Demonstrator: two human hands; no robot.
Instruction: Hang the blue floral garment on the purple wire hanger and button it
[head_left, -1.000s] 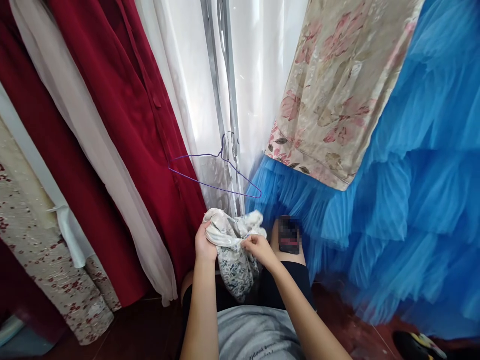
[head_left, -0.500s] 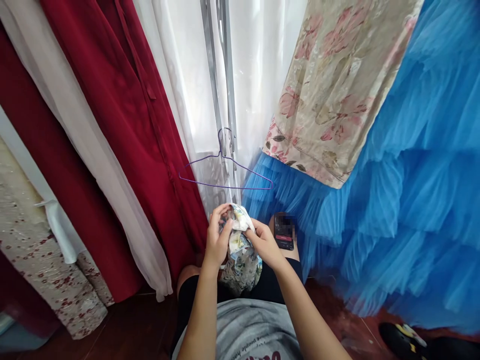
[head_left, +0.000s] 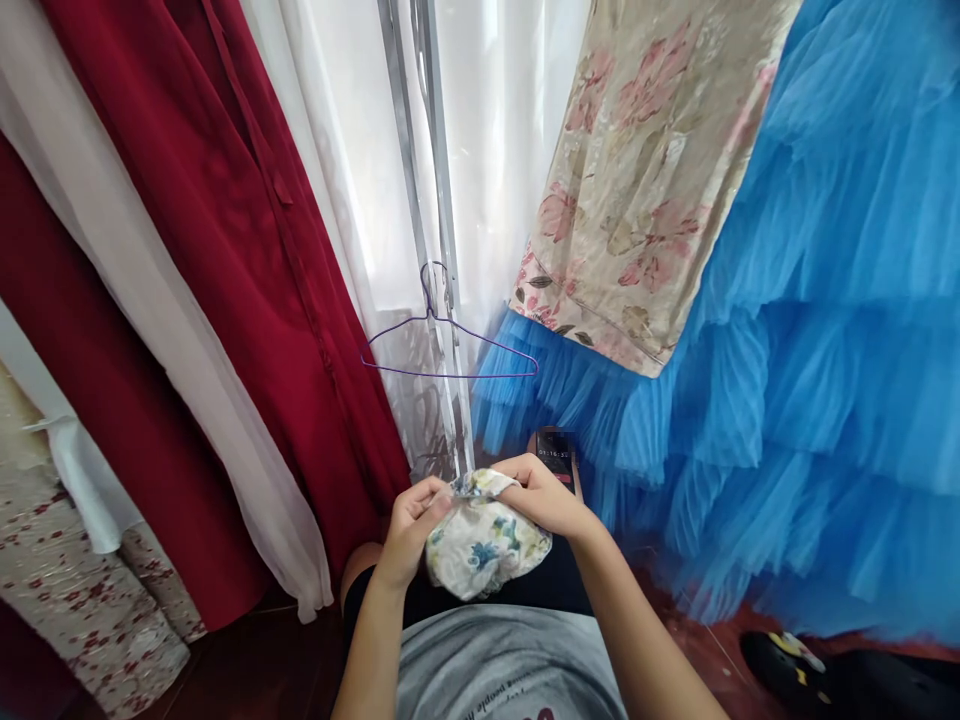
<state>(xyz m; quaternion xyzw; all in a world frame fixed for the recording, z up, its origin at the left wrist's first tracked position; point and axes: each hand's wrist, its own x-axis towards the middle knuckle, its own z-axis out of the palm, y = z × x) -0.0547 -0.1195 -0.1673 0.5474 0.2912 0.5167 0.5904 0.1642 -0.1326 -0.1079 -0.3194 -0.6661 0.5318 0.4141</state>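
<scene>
A small bunched piece of floral fabric (head_left: 487, 545), white with blue and yellow-green flowers, lies over my lap. At its upper left edge my left hand (head_left: 414, 525) pinches the cloth between thumb and fingers. My right hand (head_left: 546, 495) grips the upper right edge, with some fingertips hidden in the folds. Between the two hands the edge is stretched out. Whether the fabric is a whole garment I cannot tell. Just beyond my hands hangs a thin purple wire hanger (head_left: 450, 374) with nothing on it.
Long red cloth (head_left: 217, 250) and pale garments hang at the left. On the right hang a beige floral garment (head_left: 637, 220) and a ruffled blue tulle skirt (head_left: 810, 380). Grey metal poles (head_left: 409, 130) stand ahead. A phone (head_left: 553, 455) rests on my right thigh. A black shoe (head_left: 780, 670) is lower right.
My hands have come closer to my body and moved apart. The floral fabric, earlier gathered narrow and upright, is now spread wider with more of its printed side showing. The view has shifted slightly.
</scene>
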